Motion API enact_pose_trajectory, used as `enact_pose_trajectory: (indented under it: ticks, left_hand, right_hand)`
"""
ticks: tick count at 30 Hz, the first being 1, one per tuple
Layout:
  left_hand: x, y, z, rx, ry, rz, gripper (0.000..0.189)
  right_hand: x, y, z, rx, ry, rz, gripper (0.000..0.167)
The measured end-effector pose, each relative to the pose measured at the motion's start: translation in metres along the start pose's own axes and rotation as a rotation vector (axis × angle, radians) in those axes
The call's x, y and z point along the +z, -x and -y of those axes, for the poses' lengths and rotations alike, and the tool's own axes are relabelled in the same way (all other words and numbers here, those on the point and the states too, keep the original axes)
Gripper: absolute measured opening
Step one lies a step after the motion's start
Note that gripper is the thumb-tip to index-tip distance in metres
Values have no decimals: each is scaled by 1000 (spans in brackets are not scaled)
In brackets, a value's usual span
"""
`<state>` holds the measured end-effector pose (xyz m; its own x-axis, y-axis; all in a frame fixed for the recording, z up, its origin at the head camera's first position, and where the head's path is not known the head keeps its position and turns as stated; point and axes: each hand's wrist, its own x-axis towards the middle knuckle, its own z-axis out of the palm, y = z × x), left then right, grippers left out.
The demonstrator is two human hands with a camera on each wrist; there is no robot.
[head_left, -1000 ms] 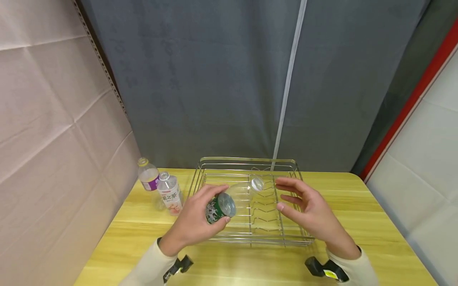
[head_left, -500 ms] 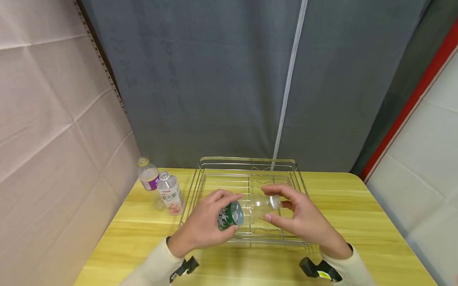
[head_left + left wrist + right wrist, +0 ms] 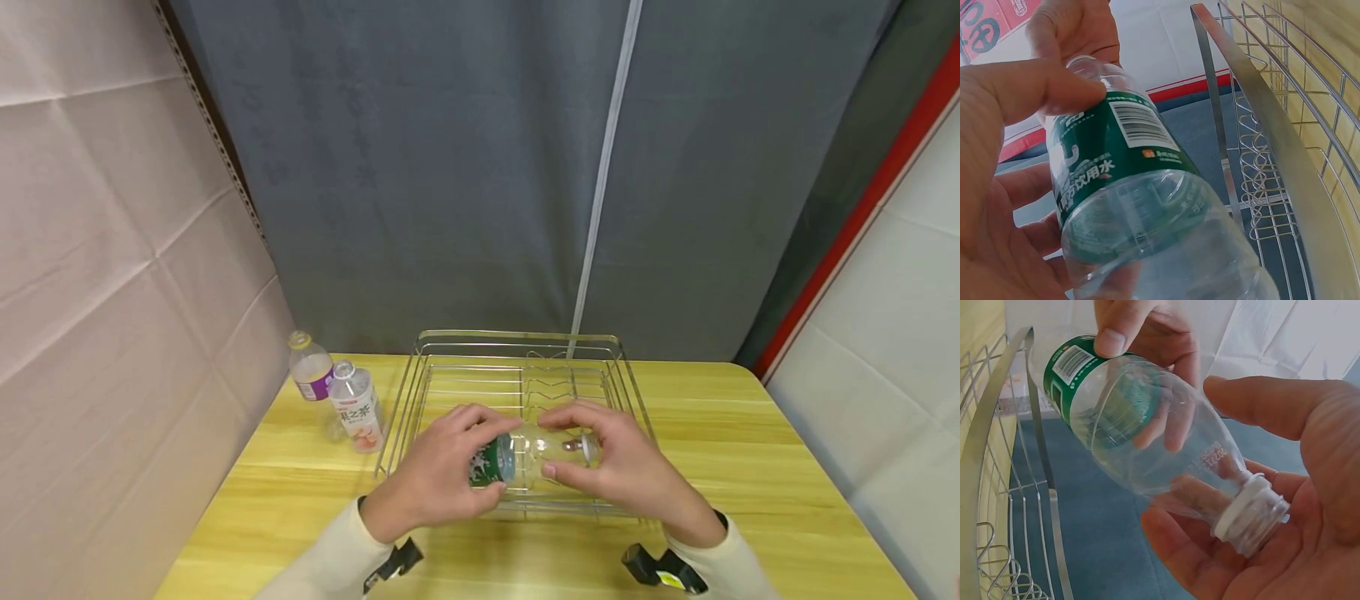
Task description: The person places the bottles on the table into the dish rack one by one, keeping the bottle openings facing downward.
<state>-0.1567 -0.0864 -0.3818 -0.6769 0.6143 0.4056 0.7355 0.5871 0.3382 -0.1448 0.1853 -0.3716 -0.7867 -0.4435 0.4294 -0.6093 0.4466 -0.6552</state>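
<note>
A clear plastic bottle [image 3: 528, 443] with a green label [image 3: 1075, 372] lies sideways between my hands, above the wire rack. My left hand [image 3: 442, 467] grips it round the label, near the base end; the left wrist view shows the thumb across the label [image 3: 1129, 140]. My right hand [image 3: 618, 458] holds the shoulder, thumb on one side and fingers curled along the other. In the right wrist view the neck [image 3: 1250, 512] points towards the right palm, showing bare threads and a white ring. The metal wire rack [image 3: 517, 333] stands on the table beneath, partly hidden by my hands.
Two more plastic bottles stand at the left of the rack, one with a purple label [image 3: 315, 385] and one with a white label [image 3: 358, 412]. The wooden table [image 3: 735, 433] meets a grey curtain [image 3: 450, 167] behind and pale sheets at both sides.
My left hand has carried the bottle right and slightly towards me, turning it closer to level. The right hand has come in from the right and taken hold of the shoulder.
</note>
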Motion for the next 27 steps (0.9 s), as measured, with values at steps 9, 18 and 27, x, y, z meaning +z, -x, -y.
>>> enact_pose_trajectory:
  ticks: [9,18,27]
  left_hand:
    - [3,-4,1,42,-19,4,71]
    - [1,-4,0,28,12,26,68]
    - [-6,-5,4,15,51,-53,67]
  right_hand:
    - [5,2,-5,56,-15,45,49]
    - [5,3,-4,78,-7,55,50]
    - [1,5,-4,93,-46,-5,46]
